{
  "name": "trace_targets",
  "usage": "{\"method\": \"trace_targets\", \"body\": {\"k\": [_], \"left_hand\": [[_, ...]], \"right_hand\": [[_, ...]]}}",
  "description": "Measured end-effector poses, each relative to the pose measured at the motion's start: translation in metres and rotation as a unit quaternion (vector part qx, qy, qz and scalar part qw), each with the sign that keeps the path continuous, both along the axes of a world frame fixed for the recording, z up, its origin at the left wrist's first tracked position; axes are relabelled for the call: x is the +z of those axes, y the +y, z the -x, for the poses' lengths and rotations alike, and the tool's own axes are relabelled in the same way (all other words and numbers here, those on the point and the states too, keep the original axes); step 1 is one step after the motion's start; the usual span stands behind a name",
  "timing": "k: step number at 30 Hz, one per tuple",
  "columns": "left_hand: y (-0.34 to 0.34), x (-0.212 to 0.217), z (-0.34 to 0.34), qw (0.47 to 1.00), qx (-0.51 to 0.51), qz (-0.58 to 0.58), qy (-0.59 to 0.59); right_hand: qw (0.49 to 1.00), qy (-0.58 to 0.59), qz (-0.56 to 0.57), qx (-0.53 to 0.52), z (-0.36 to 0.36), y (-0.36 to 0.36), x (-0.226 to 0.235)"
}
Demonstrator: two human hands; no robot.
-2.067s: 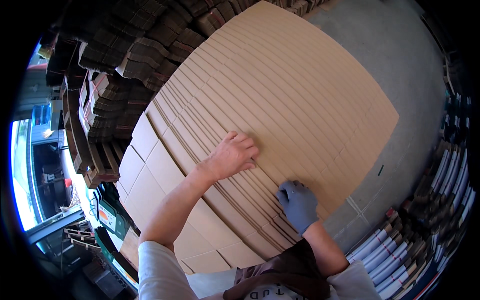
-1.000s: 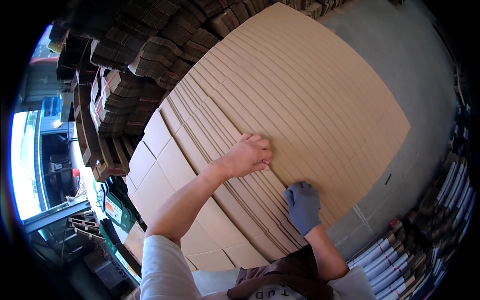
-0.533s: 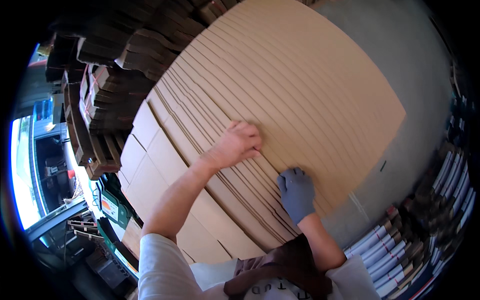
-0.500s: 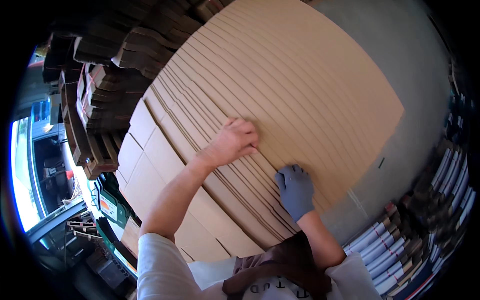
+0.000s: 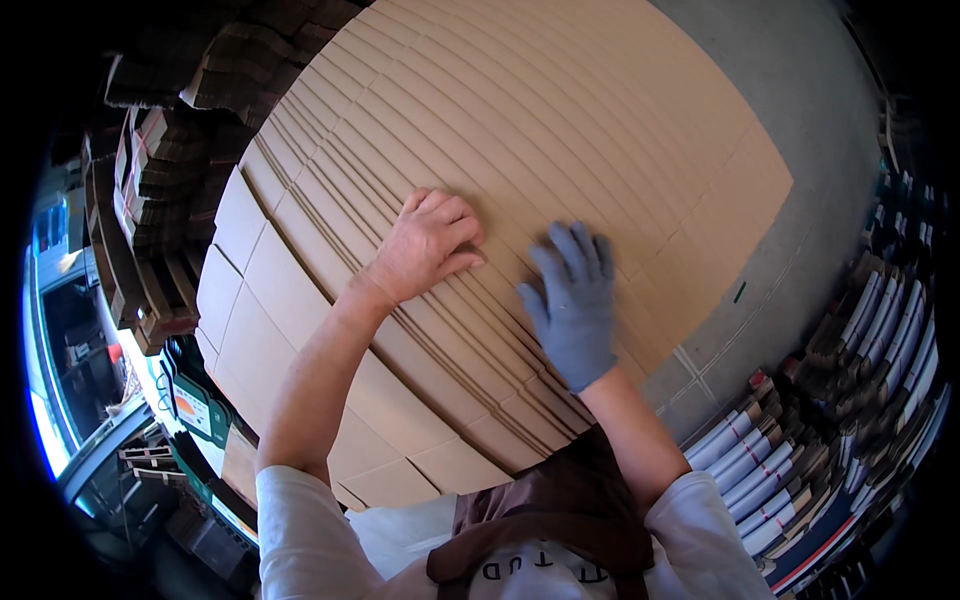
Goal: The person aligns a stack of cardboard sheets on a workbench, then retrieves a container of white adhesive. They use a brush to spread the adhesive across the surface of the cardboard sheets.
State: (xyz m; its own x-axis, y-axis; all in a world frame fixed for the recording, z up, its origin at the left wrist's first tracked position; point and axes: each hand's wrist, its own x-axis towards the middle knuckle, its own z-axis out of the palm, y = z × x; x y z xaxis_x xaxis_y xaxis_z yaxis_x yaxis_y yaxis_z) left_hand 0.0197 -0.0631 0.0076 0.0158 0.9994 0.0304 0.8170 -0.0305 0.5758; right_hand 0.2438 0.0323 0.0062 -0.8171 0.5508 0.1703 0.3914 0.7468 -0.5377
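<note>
Flattened cardboard sheets [image 5: 560,120] lie fanned out in a large overlapping spread before me, their edges running in many near-parallel lines. My bare left hand [image 5: 430,245] rests at the middle of the spread, its fingers curled at a sheet edge with the thumb alongside; the fingertips are partly hidden. To its right, my right hand [image 5: 575,310] wears a grey glove. Its fingers are spread and lie on the cardboard, holding nothing. Wider sheets with creases and slots [image 5: 290,310] overlap at the near left.
Dark stacks of cardboard [image 5: 175,165] stand on a wooden pallet [image 5: 155,300] at the left. Bundled white-and-brown flattened boxes [image 5: 750,450] line the lower right. Grey floor [image 5: 800,260] shows at the right. A green item with a printed label [image 5: 200,410] sits at the lower left.
The gloved right hand has moved forward and opened from a curled grip into spread fingers. My left hand stays curled on the sheets. The whole view has shifted slightly.
</note>
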Motion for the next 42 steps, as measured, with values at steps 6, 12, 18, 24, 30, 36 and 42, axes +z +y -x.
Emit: {"method": "trace_targets", "body": {"k": [6,12,18,24,30,36,42], "left_hand": [[-0.004,0.003,0.001,0.998,0.034,-0.035,0.050],[-0.018,-0.004,0.004,0.995,0.075,-0.041,0.054],[-0.020,-0.003,0.018,0.994,0.095,-0.039,0.048],[-0.024,-0.006,0.024,0.993,0.096,-0.032,0.058],[-0.022,-0.005,0.025,0.993,0.096,-0.051,0.040],[-0.022,-0.006,0.025,0.993,0.093,-0.054,0.041],[-0.023,-0.003,0.024,0.992,0.098,-0.057,0.045]], "right_hand": [[0.997,-0.076,-0.019,0.012,0.026,-0.010,-0.014],[0.996,-0.077,-0.042,0.010,0.027,-0.014,-0.011],[0.996,-0.077,-0.047,0.015,0.026,-0.013,-0.012],[0.995,-0.083,-0.044,0.020,0.026,-0.014,-0.011],[0.995,-0.084,-0.041,0.020,0.025,-0.013,-0.012],[0.996,-0.083,-0.038,0.019,0.025,-0.013,-0.012],[0.996,-0.078,-0.031,0.020,0.026,-0.012,-0.012]]}}
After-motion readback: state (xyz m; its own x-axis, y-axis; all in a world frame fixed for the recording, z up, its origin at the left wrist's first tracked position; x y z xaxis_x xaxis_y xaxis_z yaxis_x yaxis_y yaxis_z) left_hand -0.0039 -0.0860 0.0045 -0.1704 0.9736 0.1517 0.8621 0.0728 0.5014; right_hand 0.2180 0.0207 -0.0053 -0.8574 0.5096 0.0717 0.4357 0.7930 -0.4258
